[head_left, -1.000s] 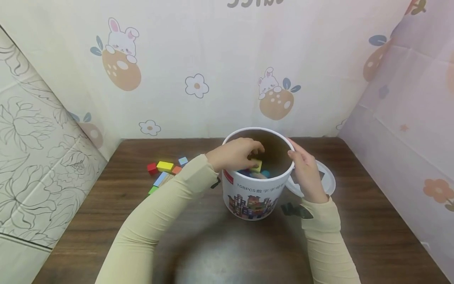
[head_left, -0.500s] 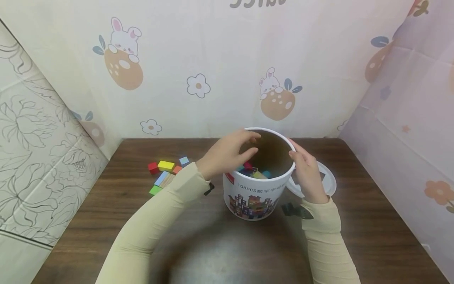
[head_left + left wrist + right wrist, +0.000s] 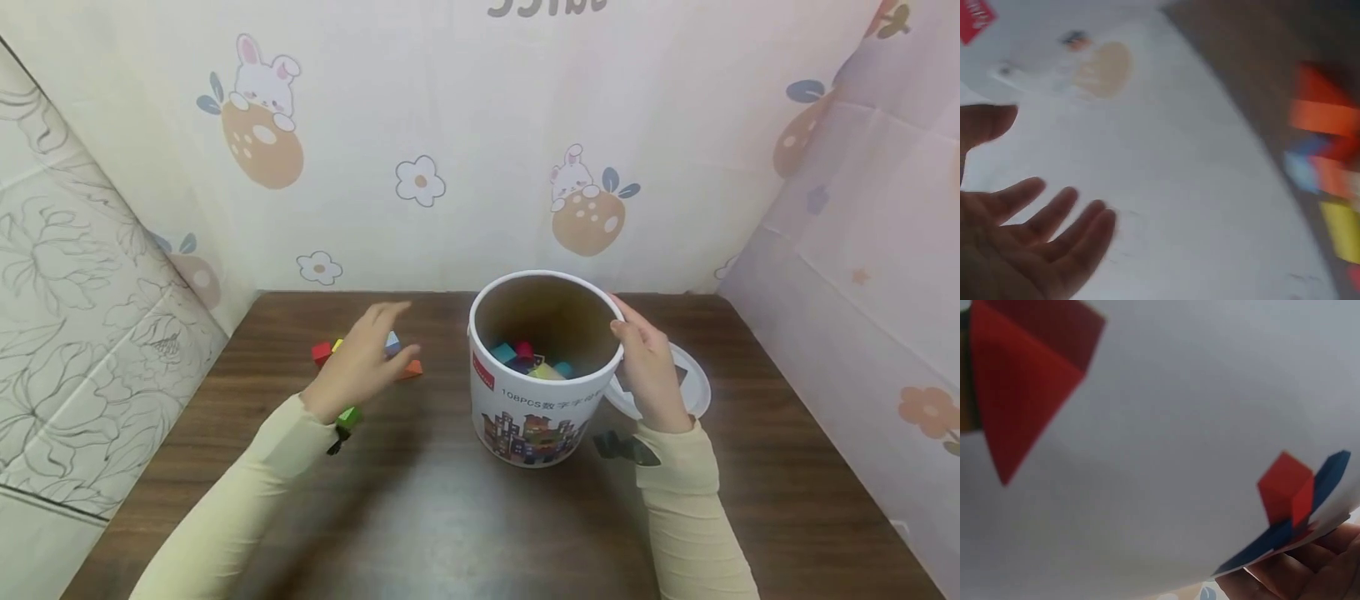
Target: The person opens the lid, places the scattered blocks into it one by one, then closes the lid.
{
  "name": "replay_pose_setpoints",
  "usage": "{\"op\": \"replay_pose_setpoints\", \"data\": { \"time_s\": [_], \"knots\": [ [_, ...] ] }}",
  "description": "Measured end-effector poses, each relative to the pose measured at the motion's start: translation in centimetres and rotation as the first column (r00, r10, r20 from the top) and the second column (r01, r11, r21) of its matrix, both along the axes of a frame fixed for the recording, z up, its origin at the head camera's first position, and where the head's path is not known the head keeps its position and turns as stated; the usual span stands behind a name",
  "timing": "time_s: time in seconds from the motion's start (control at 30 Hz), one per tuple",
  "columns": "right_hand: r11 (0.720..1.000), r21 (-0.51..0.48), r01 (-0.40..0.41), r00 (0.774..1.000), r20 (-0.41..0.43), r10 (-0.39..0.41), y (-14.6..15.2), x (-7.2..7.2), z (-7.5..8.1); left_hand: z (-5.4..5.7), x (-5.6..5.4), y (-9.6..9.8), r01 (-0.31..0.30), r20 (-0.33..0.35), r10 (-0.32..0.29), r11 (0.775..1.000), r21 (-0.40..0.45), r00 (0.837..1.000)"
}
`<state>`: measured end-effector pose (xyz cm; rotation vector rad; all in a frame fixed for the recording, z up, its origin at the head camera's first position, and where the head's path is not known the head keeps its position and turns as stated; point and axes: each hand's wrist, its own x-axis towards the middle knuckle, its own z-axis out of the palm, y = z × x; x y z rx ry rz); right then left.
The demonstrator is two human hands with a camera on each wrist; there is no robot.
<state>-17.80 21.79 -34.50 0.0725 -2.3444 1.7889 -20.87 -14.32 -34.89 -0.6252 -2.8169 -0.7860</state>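
A white printed bucket [image 3: 536, 417] stands upright on the table, with several coloured blocks [image 3: 525, 360] low inside it. My right hand [image 3: 647, 367] grips the bucket's right rim, thumb at the top edge and fingers along the outside. In the right wrist view, those fingers [image 3: 1310, 569] show at the edge of the bucket's printed wall. My left hand [image 3: 356, 367] hangs over the loose blocks left of the bucket, fingers spread and holding nothing. It partly hides them; a red block [image 3: 322, 353], a green block [image 3: 348, 417] and an orange block [image 3: 411, 369] show around it.
A white lid [image 3: 696, 383] lies on the dark wooden table [image 3: 465, 533] behind the right hand. Patterned cloth [image 3: 480, 225] hangs along the table's back edge, with more panels at both sides.
My left hand has come out of the bucket, where it was at a yellow block, and moved left over the loose blocks. The yellow block stays in the bucket. My right hand keeps its place.
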Motion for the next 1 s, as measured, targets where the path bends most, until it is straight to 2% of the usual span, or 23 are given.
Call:
{"op": "replay_pose_setpoints", "data": {
  "time_s": [0.1,0.23,0.3,0.4,0.53,0.67,0.83,1.0],
  "knots": [
    [1.000,0.001,-0.006,1.000,-0.009,0.006,0.0,0.0,0.1,-2.6,0.3,-2.6,-0.031,0.085,0.041,0.993,-0.116,0.996],
    [1.000,-0.010,-0.011,1.000,-0.011,0.011,0.1,0.0,0.1,-5.6,1.1,-5.3,-0.095,0.147,0.138,0.959,-0.266,0.979],
    [1.000,-0.012,-0.010,1.000,-0.008,0.010,0.0,0.1,0.1,-6.6,1.6,-6.3,-0.129,0.169,0.187,0.944,-0.305,0.968],
    [1.000,-0.009,-0.005,1.000,-0.011,0.005,0.0,0.0,0.0,-7.8,2.2,-7.3,-0.158,0.178,0.217,0.942,-0.295,0.960],
    [1.000,-0.007,-0.004,1.000,-0.023,0.004,0.0,0.0,-0.1,-8.4,2.5,-8.0,-0.183,0.179,0.229,0.953,-0.241,0.957],
    [1.000,-0.010,-0.010,1.000,-0.025,0.010,0.0,0.0,-0.1,-8.3,2.6,-8.4,-0.176,0.200,0.226,0.955,-0.238,0.954],
    [1.000,-0.019,-0.022,0.999,-0.028,0.022,-0.1,0.1,-0.1,-8.4,2.7,-9.1,-0.135,0.172,0.177,0.963,-0.232,0.969],
    [1.000,0.000,-0.009,0.999,-0.037,0.009,0.0,0.1,-0.1,-8.4,2.3,-10.1,-0.093,0.159,0.132,0.969,-0.228,0.978]
  ]
}}
